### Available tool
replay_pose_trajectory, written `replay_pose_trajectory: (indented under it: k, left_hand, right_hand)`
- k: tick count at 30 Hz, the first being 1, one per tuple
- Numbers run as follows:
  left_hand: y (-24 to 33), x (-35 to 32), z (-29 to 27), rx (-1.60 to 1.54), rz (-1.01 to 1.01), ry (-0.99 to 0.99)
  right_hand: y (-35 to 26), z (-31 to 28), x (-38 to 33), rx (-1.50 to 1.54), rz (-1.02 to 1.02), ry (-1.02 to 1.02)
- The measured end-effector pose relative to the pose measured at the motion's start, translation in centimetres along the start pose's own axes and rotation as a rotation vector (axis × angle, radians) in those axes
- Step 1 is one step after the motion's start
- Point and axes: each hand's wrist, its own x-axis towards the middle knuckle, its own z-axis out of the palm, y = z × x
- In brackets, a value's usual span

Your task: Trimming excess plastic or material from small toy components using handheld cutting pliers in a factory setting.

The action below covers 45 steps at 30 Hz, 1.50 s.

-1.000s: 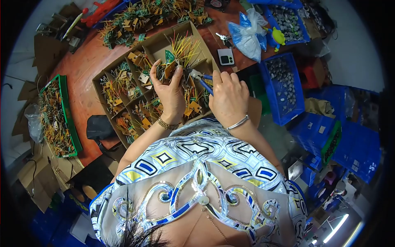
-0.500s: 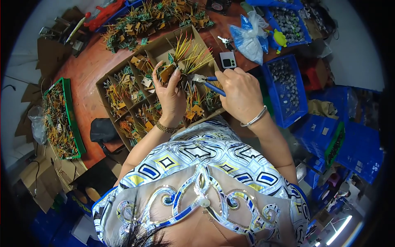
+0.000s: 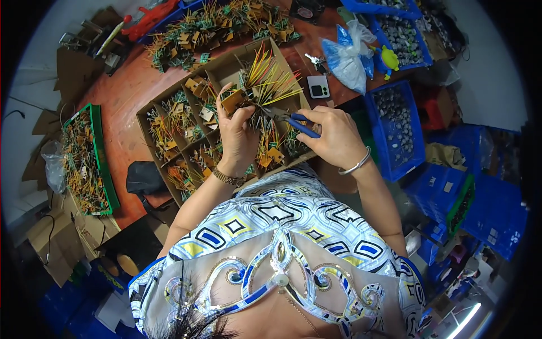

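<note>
Now your left hand (image 3: 237, 133) has climbed a little higher over the cardboard divider box (image 3: 148, 121) than it was a second ago, fingers pinched round a small board (image 3: 232, 100) with a fan of yellow, red and green wires (image 3: 270, 76) spraying up and to the right. Your right hand (image 3: 336, 135) has swung in from the side — it was sitting further back, over the edge of the box — and is closed round the blue-handled pliers (image 3: 293, 121), whose nose now points at the root of those wires, just beside your left fingertips. Whether the tip actually bites a wire, the picture doesn't show. By my reading, that closing-in means you are lined up to work on the leads of this board, with the piece held above the box's upper right compartments.

The box sits on a reddish-brown table (image 3: 121, 101), its cells full of similar wired boards. A loose heap of more boards (image 3: 226, 22) lies along the far edge, and a green tray (image 3: 107, 169) of the same stands at your left. To the right — a clear plastic bag (image 3: 347, 59), a small white device (image 3: 319, 86) and blue crates (image 3: 415, 127) of grey parts, with flattened cardboard and more blue bins crowding the floor.
</note>
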Motion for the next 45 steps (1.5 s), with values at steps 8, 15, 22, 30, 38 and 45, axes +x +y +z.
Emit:
replay_pose_trajectory:
  k: [8, 15, 22, 30, 38, 45]
  left_hand:
    - [0.3, -0.7, 0.4, 0.055, 0.024, -0.027]
    - [0.6, -0.8, -0.2, 0.136, -0.011, -0.088]
    - [1.7, -0.9, -0.3, 0.077, -0.270, -0.044]
    - [1.4, -0.9, -0.1, 0.161, -0.142, -0.146]
    - [-0.2, -1.1, 0.1, 0.430, 0.028, -0.206]
    - [-0.9, -1.5, -0.4, 0.228, -0.147, -0.175]
  right_hand:
    - [-0.6, 1.3, -1.3, -0.081, -0.100, 0.144]
    - [-0.4, 0.7, -1.1, 0.051, 0.076, -0.082]
    - [4.0, 0.9, 0.2, 0.559, 0.096, -0.383]
    - [4.1, 1.5, -0.4, 0.718, 0.195, -0.408]
    - [2.8, 1.8, -2.3, 0.172, 0.088, -0.118]
    - [3.9, 3.6, -3.9, 0.285, 0.131, -0.114]
